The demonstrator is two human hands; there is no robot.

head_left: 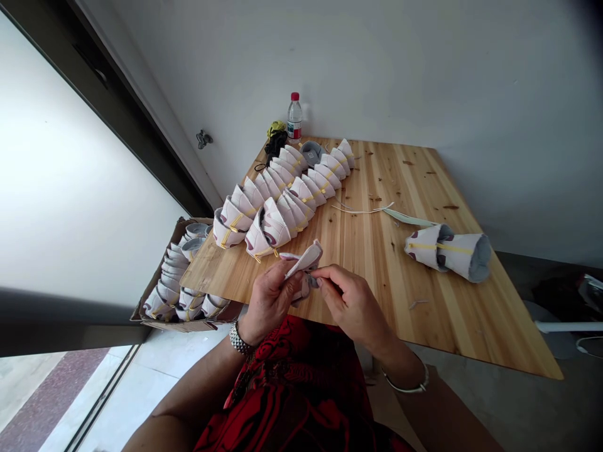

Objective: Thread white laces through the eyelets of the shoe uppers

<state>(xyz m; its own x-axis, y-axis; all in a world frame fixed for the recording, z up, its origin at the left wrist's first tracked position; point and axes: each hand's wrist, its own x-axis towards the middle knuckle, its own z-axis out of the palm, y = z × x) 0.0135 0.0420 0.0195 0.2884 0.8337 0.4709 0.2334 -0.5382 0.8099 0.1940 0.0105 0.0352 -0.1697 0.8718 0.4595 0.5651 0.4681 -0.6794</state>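
Folding an upper [306,258] at 6 o'clock, just above the near edge of the tabletop [377,251]. The left hand [271,298] pinches the upper from below; the fingers [325,276] of the right hand [351,304] are pressed together on its lower fold. Judged best practice: hold the fold closed with the left pinch while the right works, keeping the edges aligned. The upper is white and soft, with a grey lining and maroon trim. Banded rows [282,201] run from 9 to 12 o'clock, a pair [447,251] lies at 3 o'clock, and a box [188,326] sits at 8 o'clock.
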